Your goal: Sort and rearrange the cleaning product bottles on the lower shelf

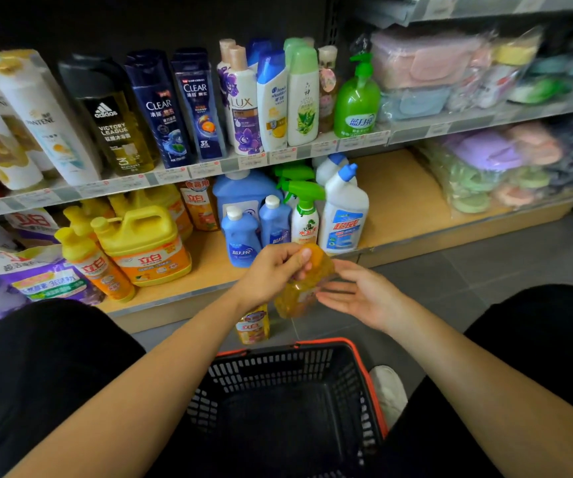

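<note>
Orange bottle (298, 291), blurred: pinched at cap by left hand (274, 274), hanging tilted under the grip; right hand (357, 291) just beside, fingers straight, holding nothing; step judged: placing on lower shelf (392, 201) beyond the grip; next calls for a gap near yellow jugs (143, 243), up-left

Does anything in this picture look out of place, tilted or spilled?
Yes. A small yellow-orange plastic bottle stands on the grey floor in front of the wooden lower shelf, not on it. The left hand holds a clear orange bottle tilted in the air. No spill shows.
</note>
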{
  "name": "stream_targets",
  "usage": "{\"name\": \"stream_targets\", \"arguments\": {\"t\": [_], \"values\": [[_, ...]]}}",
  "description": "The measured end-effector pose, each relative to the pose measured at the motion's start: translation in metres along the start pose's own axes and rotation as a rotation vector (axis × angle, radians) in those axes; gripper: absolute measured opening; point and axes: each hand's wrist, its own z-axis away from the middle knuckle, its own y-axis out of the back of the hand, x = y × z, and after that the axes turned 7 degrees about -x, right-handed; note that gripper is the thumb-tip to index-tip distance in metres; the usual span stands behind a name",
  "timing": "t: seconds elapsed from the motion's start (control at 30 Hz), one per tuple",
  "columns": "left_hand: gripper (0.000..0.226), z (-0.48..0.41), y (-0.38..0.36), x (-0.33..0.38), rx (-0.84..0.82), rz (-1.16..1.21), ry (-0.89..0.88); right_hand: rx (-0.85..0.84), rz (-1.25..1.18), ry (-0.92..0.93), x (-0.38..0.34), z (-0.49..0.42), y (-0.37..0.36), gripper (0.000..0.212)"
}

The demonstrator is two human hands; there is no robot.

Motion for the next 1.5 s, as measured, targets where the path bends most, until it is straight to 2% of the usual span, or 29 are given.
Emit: {"name": "stream_targets", "arguments": {"t": [0.17, 0.3, 0.4, 0.5, 0.67, 0.9, 1.0, 1.1, 1.17, 1.27, 1.37, 1.5], "values": [[0.032, -0.012, -0.003, -0.026, -0.011, 0.125, 0.146, 0.089, 0.231, 0.005, 0.006, -0.003, 0.005, 0.021], [0.026, -0.016, -0.005, -0.054, -0.111, 0.040, 0.264, 0.133, 0.517, 0.040, 0.013, -0.015, 0.003, 0.018], [0.024, -0.014, -0.007, -0.075, -0.190, -0.117, 0.298, 0.092, 0.689, 0.004, 0.025, -0.026, 0.004, 0.027], [0.021, -0.010, -0.006, -0.094, -0.258, -0.306, 0.311, 0.031, 0.759, -0.042, 0.032, -0.035, 0.003, 0.031], [0.018, 0.003, -0.003, -0.122, -0.410, -0.520, 0.415, -0.127, 0.986, -0.185, 0.051, -0.043, -0.003, 0.042], [0.019, 0.022, 0.013, -0.128, -0.377, -0.609, 0.450, -0.298, 1.239, -0.164, 0.066, -0.052, -0.015, 0.064], [0.017, 0.028, 0.024, -0.124, -0.372, -0.616, 0.410, -0.295, 1.389, -0.122, 0.071, -0.056, -0.020, 0.053], [0.014, 0.031, 0.042, -0.115, -0.255, -0.619, 0.349, -0.283, 1.594, -0.070, 0.062, -0.062, -0.029, 0.041], [0.011, 0.031, 0.058, -0.110, -0.109, -0.598, 0.327, -0.240, 1.678, -0.010, 0.053, -0.067, -0.039, 0.051], [0.009, 0.026, 0.085, -0.110, 0.165, -0.536, 0.302, -0.195, 1.624, 0.175, 0.041, -0.078, -0.061, 0.061], [0.014, 0.015, 0.110, -0.118, 0.434, -0.480, 0.303, -0.206, 1.534, 0.282, 0.024, -0.093, -0.085, 0.059], [0.025, -0.011, 0.131, -0.133, 0.556, -0.372, 0.319, -0.180, 1.565, 0.467, 0.000, -0.116, -0.111, 0.057]]}}
